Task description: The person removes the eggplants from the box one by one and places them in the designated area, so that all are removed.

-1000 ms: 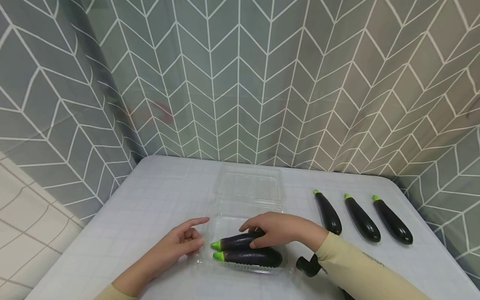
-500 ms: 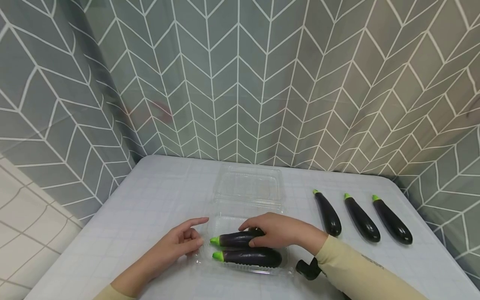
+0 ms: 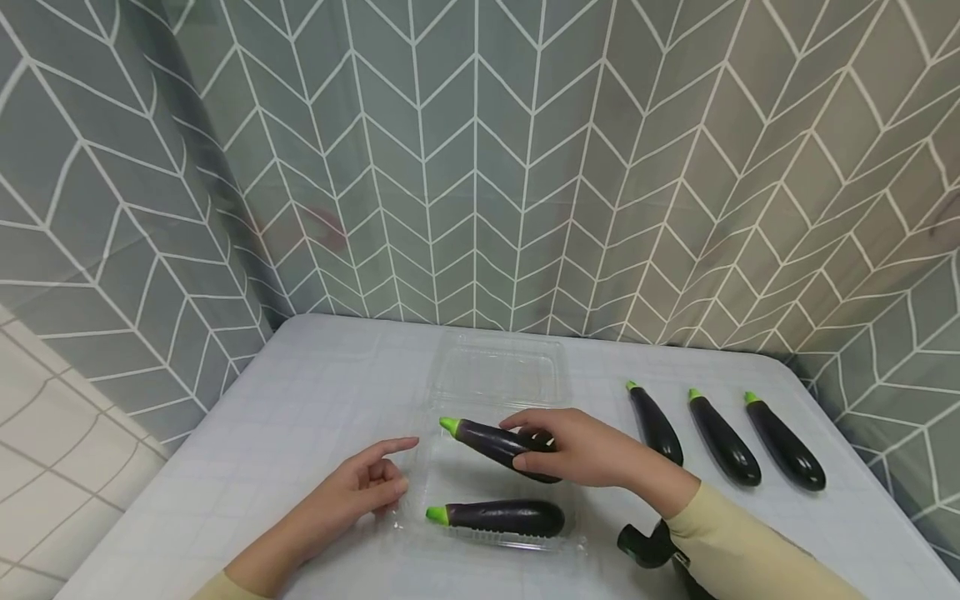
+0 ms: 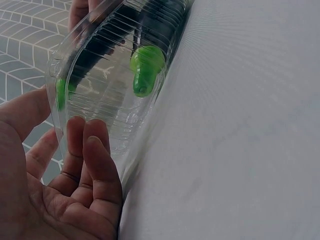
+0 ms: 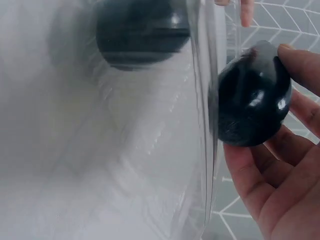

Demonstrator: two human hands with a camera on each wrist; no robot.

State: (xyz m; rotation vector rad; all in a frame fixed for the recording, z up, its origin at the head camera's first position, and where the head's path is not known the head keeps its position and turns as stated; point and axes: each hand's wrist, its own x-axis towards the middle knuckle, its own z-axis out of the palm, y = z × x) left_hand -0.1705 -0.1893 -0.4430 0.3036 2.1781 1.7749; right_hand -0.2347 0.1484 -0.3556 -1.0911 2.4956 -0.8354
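My right hand (image 3: 577,446) grips a dark eggplant (image 3: 487,442) by its thick end, thumb on the near side, fingers on the far side. Its green stem points left and away, over the clear plastic clamshell container (image 3: 431,475). A second eggplant (image 3: 510,517) lies along the container's near side, its stem (image 4: 145,70) close to the left wall. At that wall is my left hand (image 3: 363,483), index finger extended, the other fingers loosely bent with their tips against or very near the plastic. In the right wrist view the held eggplant (image 5: 255,100) shows its rounded end.
The container's lid (image 3: 498,375) lies folded back toward the curtain (image 3: 480,167). To the right, an eggplant (image 3: 656,425), another eggplant (image 3: 723,442) and a third eggplant (image 3: 786,446) lie apart on the white tabletop (image 3: 322,375). A dark wrist device (image 3: 645,546) sits under my right sleeve.
My right hand has moved the held eggplant away from the near one and slightly right, turning its stem farther back. A wider gap separates the two eggplants. My left hand stays put.
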